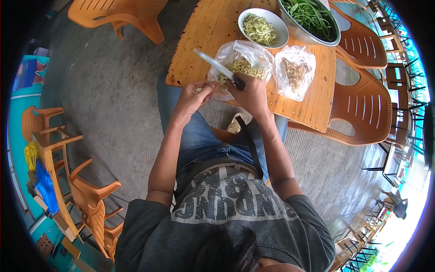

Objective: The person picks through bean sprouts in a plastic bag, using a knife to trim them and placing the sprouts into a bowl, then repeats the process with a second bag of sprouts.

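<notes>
My right hand [252, 94] is closed round the dark handle of a knife [214, 63], its blade slanting up to the left. Beside it, at the table's near edge, my left hand [194, 100] pinches a few pale bean sprouts [198, 90], mostly hidden by the fingers. Just beyond both hands, an open clear plastic bag [226, 53] holds a heap of bean sprouts [247, 67]. To its right lies a second plastic bag [307, 59] with brownish scraps [293, 75]. Behind them, a white bowl [282, 31] contains cleaner, pale sprouts [259, 30].
A metal basin [333, 42] of green leaves [310, 16] stands at the back right of the wooden table [192, 47]. Orange plastic chairs [369, 102] line its right side, and another chair [120, 13] is at the upper left. My legs are under the near edge.
</notes>
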`<state>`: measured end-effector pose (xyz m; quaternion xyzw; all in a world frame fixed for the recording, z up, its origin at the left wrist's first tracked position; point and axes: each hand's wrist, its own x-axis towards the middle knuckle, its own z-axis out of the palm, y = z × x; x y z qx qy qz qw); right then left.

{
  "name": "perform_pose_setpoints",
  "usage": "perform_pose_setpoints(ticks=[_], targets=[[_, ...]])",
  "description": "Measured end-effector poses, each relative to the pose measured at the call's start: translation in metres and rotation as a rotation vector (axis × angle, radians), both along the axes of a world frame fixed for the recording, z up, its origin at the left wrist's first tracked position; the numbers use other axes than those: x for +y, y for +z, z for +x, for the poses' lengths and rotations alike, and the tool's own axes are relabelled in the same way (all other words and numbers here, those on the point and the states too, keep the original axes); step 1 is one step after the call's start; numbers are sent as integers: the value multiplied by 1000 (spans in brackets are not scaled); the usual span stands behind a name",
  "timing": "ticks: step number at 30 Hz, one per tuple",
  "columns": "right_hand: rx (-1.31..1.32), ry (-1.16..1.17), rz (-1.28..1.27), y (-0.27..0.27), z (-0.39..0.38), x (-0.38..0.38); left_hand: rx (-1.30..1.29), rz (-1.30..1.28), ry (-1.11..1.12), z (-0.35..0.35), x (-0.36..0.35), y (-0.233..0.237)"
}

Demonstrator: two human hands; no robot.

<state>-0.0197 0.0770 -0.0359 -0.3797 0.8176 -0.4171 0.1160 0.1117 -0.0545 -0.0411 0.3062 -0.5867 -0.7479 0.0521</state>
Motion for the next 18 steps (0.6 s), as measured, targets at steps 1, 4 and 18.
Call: perform_pose_setpoints(ticks=[1,4,18], targets=[[-37,-11,-33,-1,-1,1,13,25,24,-2,0,3],[-183,-44,-115,2,-8,6,58,76,48,-9,1,9],[-736,12,-286,31,-17,23,117,288,110,-41,15,26]])
